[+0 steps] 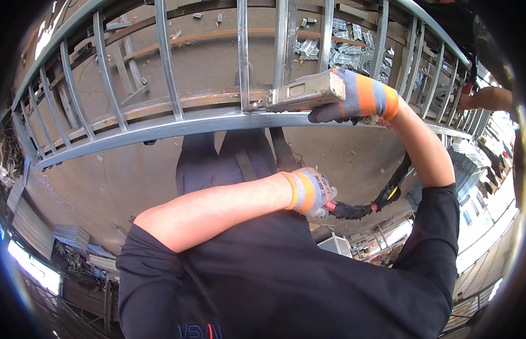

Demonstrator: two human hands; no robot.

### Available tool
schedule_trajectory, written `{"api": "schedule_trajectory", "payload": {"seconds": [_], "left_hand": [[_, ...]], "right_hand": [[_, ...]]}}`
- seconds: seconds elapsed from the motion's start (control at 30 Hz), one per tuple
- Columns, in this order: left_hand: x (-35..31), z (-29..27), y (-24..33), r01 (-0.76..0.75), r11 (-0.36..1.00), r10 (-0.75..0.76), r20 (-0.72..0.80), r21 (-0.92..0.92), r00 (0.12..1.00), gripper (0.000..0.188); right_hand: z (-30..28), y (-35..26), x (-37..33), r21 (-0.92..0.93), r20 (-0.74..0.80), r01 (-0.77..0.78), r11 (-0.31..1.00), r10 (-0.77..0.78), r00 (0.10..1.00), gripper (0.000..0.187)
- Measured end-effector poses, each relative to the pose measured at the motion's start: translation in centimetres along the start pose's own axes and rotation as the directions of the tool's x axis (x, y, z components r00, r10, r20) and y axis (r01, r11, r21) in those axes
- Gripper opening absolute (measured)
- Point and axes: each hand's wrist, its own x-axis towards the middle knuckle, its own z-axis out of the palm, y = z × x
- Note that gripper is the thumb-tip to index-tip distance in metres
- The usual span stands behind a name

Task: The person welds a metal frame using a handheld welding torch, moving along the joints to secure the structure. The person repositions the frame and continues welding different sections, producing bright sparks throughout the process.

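**Block against the rail, cable in my other hand**

My right hand (359, 96), in a grey glove with orange bands, is wrapped tight around a worn, pale rectangular block (302, 93) with a recessed panel on its face; I cannot make out any marking on it. The block's far end touches the long grey rail (161, 127) of a metal frame, right where an upright bar (242, 53) meets it. My left hand (313, 192), gloved the same way, is closed around a black cable (364, 209) with a red bit at my fist and a yellow patch further along; it hangs well below the rail, close to my chest. Beyond the bars a heap of small grey metal pieces (342, 48) lies on the floor. The gaps between the uprights are open, and bare concrete floor (127, 175) shows under the rail on my left.
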Motion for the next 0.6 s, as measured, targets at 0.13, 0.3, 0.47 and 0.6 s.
{"api": "schedule_trajectory", "payload": {"seconds": [0.13,0.3,0.47,0.6], "left_hand": [[-0.1,0.1,-0.2,0.009,1.000,-0.009,-0.004,-0.002,1.000,0.040],[-0.3,0.2,-0.4,0.006,1.000,-0.006,-0.022,-0.011,1.000,0.040],[-0.1,0.6,-0.5,0.000,1.000,-0.001,-0.021,-0.031,1.000,0.041],[0.0,1.1,-0.9,-0.057,0.994,0.050,-0.080,-0.089,0.996,0.041]], "right_hand": [[-0.3,-0.2,0.3,0.009,0.038,-0.074,0.997,0.074,0.997,0.041],[-0.3,-0.7,0.2,0.059,0.025,-0.116,0.991,0.115,0.993,0.041],[-0.3,-0.9,0.9,0.004,0.039,-0.091,0.996,0.091,0.995,0.041],[-0.5,-1.3,1.0,-0.004,0.048,-0.135,0.991,0.135,0.990,0.042]]}}
